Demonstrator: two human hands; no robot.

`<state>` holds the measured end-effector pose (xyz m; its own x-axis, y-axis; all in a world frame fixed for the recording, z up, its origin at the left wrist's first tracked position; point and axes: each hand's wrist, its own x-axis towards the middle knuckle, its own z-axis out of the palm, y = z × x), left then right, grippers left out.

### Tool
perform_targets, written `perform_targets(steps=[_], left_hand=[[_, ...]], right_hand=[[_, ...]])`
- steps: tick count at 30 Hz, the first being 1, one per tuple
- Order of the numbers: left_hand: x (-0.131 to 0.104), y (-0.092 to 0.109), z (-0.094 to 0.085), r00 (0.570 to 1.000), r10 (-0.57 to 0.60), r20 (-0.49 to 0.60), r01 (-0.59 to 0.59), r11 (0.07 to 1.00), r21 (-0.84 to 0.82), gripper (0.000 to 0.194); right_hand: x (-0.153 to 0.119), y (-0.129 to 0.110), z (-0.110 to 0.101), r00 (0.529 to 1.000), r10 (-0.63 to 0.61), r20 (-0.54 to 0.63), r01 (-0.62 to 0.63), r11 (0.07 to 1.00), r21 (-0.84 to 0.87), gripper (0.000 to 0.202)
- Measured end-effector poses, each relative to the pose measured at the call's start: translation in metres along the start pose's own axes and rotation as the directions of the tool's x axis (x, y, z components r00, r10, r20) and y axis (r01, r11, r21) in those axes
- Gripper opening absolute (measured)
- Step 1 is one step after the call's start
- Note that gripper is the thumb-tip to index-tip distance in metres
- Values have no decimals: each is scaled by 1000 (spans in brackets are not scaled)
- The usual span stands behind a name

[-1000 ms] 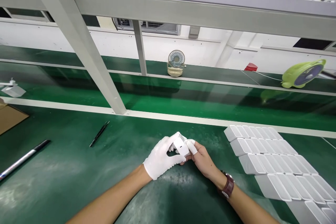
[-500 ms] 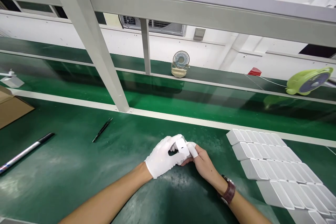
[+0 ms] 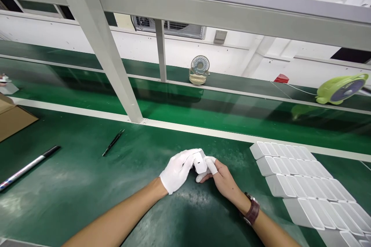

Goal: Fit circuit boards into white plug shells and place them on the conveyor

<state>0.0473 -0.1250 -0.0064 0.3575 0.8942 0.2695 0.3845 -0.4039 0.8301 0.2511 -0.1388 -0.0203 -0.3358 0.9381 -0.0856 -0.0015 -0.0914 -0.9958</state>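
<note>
Your left hand (image 3: pixel 177 170), white-gloved, grips a small white case (image 3: pixel 200 163); your right hand (image 3: pixel 220 173), with white covers on some fingertips, closes on its other side. Case: smooth, rounded corners, one short dark slot on the face toward you. It is held up between both hands, over the green table (image 3: pixel 145 162), well left of the rows of white boxes (image 3: pixel 304 185). Black tweezers (image 3: pixel 113 142) and a marker (image 3: pixel 29 168) lie off to your left.
</note>
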Motion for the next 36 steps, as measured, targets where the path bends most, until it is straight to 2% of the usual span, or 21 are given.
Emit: perform_targets(steps=[4,9,12,16,18,20,22,24,26,28,31,34,36], left_hand=[[1,6,-2,1000,-17,-9,17,1000,-12,39],[3,13,-3,995,-102,3,102,994,34,43],[5,16,-2,993,-121,-7,121,991,59,45],[10,27,-4,994,-105,36,105,994,12,50],[12,32,-6,990,-119,80,124,991,-49,48],[12,35,-6,974,-194,113,214,955,-206,45],[12,33,-4,947,-283,149,320,850,-419,46],[10,29,-1,922,-324,211,383,696,-608,50],[9,24,2,902,-319,291,427,557,-713,48],[8,22,4,875,-299,380,482,482,-732,48],[5,23,5,850,-259,460,524,510,-682,56],[3,25,5,873,-254,417,484,565,-668,62],[2,26,7,879,-284,382,475,567,-672,59]], right_hand=[[-1,1,0,1000,-1,-11,1,1000,-7,48],[-3,0,-1,998,-23,-58,21,1000,-20,45],[-2,3,-2,981,-97,-166,95,995,-20,47],[-5,14,-3,924,-258,-284,232,965,-120,46],[-8,19,-3,903,-345,-257,293,930,-220,41],[-12,22,-2,890,-411,-196,347,891,-292,40],[-15,22,-1,885,-445,-137,383,863,-330,46],[-17,18,-2,871,-483,-90,416,822,-389,56],[-18,13,-2,857,-513,-35,436,761,-480,67],[-18,9,-3,854,-520,13,441,709,-550,73],[-19,5,-3,852,-522,50,448,674,-587,76],[-20,3,-1,832,-546,102,483,619,-619,76],[-20,2,0,805,-572,159,521,553,-650,75]])
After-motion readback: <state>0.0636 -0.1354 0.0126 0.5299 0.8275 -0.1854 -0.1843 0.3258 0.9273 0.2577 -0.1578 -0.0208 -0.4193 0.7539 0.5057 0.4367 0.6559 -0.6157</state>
